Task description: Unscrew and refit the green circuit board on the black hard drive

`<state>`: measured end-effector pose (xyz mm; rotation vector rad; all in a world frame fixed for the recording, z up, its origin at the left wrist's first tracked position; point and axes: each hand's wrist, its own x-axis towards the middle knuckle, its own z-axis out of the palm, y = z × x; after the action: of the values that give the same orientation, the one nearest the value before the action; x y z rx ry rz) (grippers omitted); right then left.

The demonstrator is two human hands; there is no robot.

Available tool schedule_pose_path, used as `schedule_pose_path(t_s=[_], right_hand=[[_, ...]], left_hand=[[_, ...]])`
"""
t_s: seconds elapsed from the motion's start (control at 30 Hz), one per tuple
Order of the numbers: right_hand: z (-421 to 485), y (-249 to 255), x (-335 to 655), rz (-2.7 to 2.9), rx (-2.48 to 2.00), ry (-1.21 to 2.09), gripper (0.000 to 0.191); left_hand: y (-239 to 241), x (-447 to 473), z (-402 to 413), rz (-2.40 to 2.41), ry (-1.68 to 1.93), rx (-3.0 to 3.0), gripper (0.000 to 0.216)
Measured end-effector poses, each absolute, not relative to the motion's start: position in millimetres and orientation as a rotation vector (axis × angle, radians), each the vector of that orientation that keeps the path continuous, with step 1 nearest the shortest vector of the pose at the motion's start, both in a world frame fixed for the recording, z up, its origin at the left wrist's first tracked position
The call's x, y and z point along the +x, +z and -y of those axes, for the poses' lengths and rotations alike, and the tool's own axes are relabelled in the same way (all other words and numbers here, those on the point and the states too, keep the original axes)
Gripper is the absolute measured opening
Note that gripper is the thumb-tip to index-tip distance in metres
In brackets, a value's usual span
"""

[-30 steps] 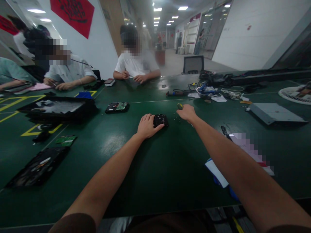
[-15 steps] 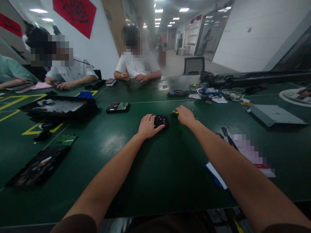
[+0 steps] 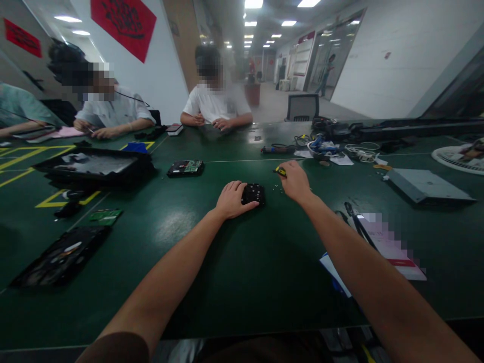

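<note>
My left hand (image 3: 231, 199) rests on the green table (image 3: 227, 262), fingers and thumb gripping the left side of a small black device (image 3: 253, 193). My right hand (image 3: 295, 180) is closed round a yellow-and-black screwdriver (image 3: 280, 171), whose handle end sticks out to the left of the fist. Several tiny screws (image 3: 278, 187) lie on the table between the device and my right hand.
A circuit board drive (image 3: 185, 168), a black tray (image 3: 94, 169), a dismantled black panel (image 3: 60, 257) and a green board (image 3: 105, 217) lie left. Papers (image 3: 381, 247) and a black tool (image 3: 357, 222) sit right, a grey box (image 3: 427, 185) beyond. Two people sit across; cables and a bowl (image 3: 321, 147) far.
My right hand shifted slightly left toward the device, then back right, still holding the screwdriver. My left hand stayed on the black device. The view tilted a little.
</note>
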<state>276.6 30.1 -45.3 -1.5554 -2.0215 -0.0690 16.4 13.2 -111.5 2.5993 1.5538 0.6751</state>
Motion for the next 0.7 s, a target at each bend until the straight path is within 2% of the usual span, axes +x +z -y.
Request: schedule_pose_path(t_s=[0.1,0.23,0.33,0.53,0.7], right_hand=[[-21.9,-50.5,265.1,1.799,-1.493,0.175,0.019],[-10.7,-73.6,251.3,1.443,-1.4,0.882,0.018],[-4.8,-92.1,248.5,1.182,-1.309,1.226,0.021],[-7.6,-109.9,248.5,1.028,-1.258,1.406,0.024],[-11.4,-117.3,243.3,1.134,-1.374,1.241,0.03]], left_hand=[[-113.2,15.9,-12.6,-1.46,0.656,2.64,0.095],[-117.1,17.1,-8.7,-1.489,0.669,2.68,0.104],[-118.6,18.2,-2.0,-1.544,0.718,2.694,0.107],[-117.1,21.5,9.9,-1.53,0.74,2.726,0.105],[-117.6,22.6,8.2,-1.524,0.772,2.689,0.092]])
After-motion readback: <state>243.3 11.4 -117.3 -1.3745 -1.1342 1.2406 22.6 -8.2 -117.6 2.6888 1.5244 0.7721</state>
